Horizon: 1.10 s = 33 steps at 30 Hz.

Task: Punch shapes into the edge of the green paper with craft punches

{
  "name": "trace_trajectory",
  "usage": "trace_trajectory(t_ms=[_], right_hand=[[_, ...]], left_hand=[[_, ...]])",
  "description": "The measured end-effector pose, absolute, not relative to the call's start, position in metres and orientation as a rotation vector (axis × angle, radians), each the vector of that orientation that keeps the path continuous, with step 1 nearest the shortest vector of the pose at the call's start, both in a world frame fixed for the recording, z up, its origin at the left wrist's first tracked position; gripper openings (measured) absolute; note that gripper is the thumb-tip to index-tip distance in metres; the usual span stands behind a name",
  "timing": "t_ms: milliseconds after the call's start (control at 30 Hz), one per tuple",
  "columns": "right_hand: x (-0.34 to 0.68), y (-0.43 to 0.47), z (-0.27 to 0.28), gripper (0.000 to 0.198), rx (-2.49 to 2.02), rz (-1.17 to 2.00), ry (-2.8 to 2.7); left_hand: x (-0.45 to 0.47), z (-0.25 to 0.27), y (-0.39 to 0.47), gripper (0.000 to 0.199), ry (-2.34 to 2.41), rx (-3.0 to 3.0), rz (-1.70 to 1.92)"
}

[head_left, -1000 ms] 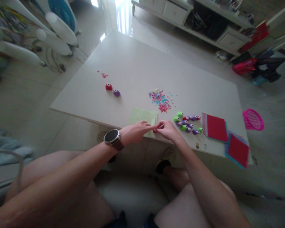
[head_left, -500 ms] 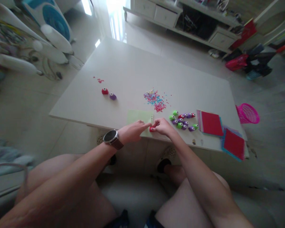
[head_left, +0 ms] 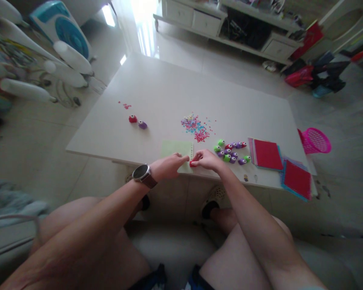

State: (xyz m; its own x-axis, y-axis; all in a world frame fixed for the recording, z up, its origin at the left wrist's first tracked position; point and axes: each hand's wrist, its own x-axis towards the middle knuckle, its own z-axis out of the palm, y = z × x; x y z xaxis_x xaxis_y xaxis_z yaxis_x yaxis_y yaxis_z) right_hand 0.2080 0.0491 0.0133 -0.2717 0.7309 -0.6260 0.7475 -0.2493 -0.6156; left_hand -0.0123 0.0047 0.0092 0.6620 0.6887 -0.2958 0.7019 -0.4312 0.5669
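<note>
A pale green sheet of paper [head_left: 173, 148] lies at the near edge of the white table, with a row of small punched holes along its right side. My left hand [head_left: 168, 166] rests over the sheet, its fingers stretched out toward the right edge; a watch is on that wrist. My right hand [head_left: 207, 160] is closed around a small red craft punch [head_left: 191, 164] at the sheet's right edge; part of the punch is hidden by the fingers. Several green, purple and red punches [head_left: 227, 151] stand close to the right of this hand.
Colourful paper bits [head_left: 196, 128] are heaped mid-table. A red punch [head_left: 132, 119] and a purple punch [head_left: 142, 125] stand at the left, near pink bits [head_left: 126, 106]. Stacks of coloured paper [head_left: 268, 155] lie at the right, beside a pink basket [head_left: 316, 141] beyond the table.
My left fingers have drawn back slightly from the red punch, leaving a small gap. My right hand still holds the punch at the sheet's edge. The view has shifted a little.
</note>
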Motion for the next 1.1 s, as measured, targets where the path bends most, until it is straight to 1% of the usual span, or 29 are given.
trace_trajectory(t_ms=[67, 133, 267, 300, 400, 633, 733, 800, 867, 900, 933, 1000, 1067, 1100], right_hand=[[0.215, 0.05, 0.018, 0.006, 1.872, -1.589, 1.922], [0.22, 0.05, 0.023, 0.007, 1.901, -1.474, 1.972], [0.219, 0.046, 0.027, 0.032, 1.884, -1.098, 2.156], [0.218, 0.045, 0.027, 0.031, 1.843, -1.028, 2.197], [0.218, 0.043, 0.027, 0.018, 1.731, -0.911, 2.272], [0.251, 0.05, 0.043, 0.025, 1.774, -0.625, 2.13], [0.262, 0.048, 0.042, 0.024, 1.796, -0.587, 2.054], [0.264, 0.046, 0.04, 0.023, 1.82, -0.501, 2.02], [0.261, 0.043, 0.039, 0.028, 1.837, -0.405, 2.056], [0.258, 0.042, 0.039, 0.031, 1.839, -0.408, 2.109], [0.254, 0.041, 0.039, 0.035, 1.834, -0.476, 2.175], [0.246, 0.039, 0.037, 0.039, 1.804, -0.782, 2.262], [0.238, 0.037, 0.033, 0.036, 1.777, -1.095, 2.229], [0.235, 0.036, 0.029, 0.033, 1.77, -1.189, 2.193]], left_hand=[[-0.013, 0.009, 0.004, 0.068, 1.074, 2.197, -0.016], [-0.013, 0.01, 0.003, 0.068, 1.074, 2.198, -0.011], [-0.014, 0.011, 0.002, 0.064, 1.061, 2.214, -0.006], [-0.014, 0.011, 0.002, 0.063, 1.064, 2.218, -0.001], [-0.015, 0.013, 0.001, 0.061, 1.069, 2.232, 0.007], [-0.016, 0.019, -0.001, 0.054, 1.086, 2.248, -0.01], [-0.016, 0.019, 0.0, 0.053, 1.073, 2.247, 0.009], [-0.015, 0.019, 0.001, 0.054, 1.067, 2.245, 0.013], [-0.015, 0.019, 0.001, 0.053, 1.071, 2.242, 0.01], [-0.015, 0.019, 0.001, 0.053, 1.077, 2.241, 0.004], [-0.015, 0.02, 0.001, 0.052, 1.083, 2.241, 0.0], [-0.015, 0.021, 0.001, 0.051, 1.092, 2.245, -0.005], [-0.015, 0.021, 0.001, 0.05, 1.093, 2.253, -0.001], [-0.015, 0.022, 0.001, 0.05, 1.095, 2.255, 0.002]])
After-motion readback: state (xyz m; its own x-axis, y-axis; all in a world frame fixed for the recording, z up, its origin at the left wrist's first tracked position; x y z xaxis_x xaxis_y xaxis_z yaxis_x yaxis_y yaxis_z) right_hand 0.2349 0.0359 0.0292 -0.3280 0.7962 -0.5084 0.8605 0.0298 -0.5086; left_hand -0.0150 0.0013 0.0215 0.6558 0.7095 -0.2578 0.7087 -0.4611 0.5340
